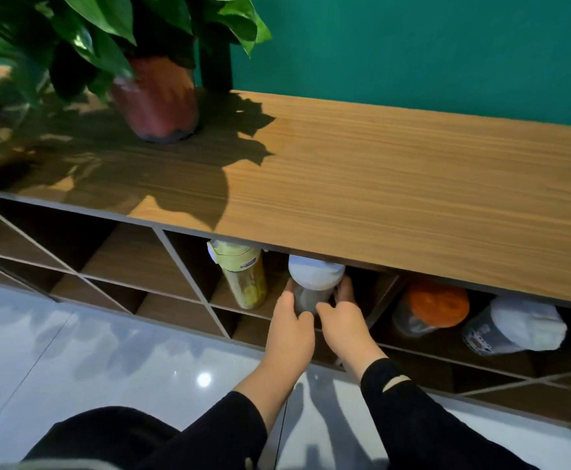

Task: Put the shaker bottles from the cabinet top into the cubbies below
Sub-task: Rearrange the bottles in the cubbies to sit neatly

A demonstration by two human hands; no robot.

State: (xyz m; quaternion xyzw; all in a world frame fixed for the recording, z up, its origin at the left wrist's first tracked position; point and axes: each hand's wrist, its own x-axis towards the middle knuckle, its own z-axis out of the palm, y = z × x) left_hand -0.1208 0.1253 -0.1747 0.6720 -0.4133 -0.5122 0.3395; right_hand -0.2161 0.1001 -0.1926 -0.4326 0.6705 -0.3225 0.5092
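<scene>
Under the front edge of the wooden cabinet top, both hands reach into 1 upper cubby of the open shelving. Left hand and right hand sit on opposite sides of a white-capped shaker bottle, fingers curled around its clear lower body, thumbs toward the camera; both hands clamp on the bottle, though the far fingertips are hidden behind it. Bottle stands roughly upright, its cap just below the cabinet top's edge, its base hidden by the hands. Same cubby, just to the left: a yellow shaker bottle, upright with a slight lean, apart from the held bottle. Next cubby to the right holds 2 more: an orange-lidded shaker bottle and, beside it further right, a second white-capped shaker bottle, both tilted toward the camera. Cubbies left of the yellow bottle are divided by thin diagonal and horizontal panels; contents not discernible in shadow. On the cabinet top, far left, a potted plant in a reddish pot casts leaf shadows over the wood. Green wall behind. Both forearms wear black sleeves; glossy pale floor below.
</scene>
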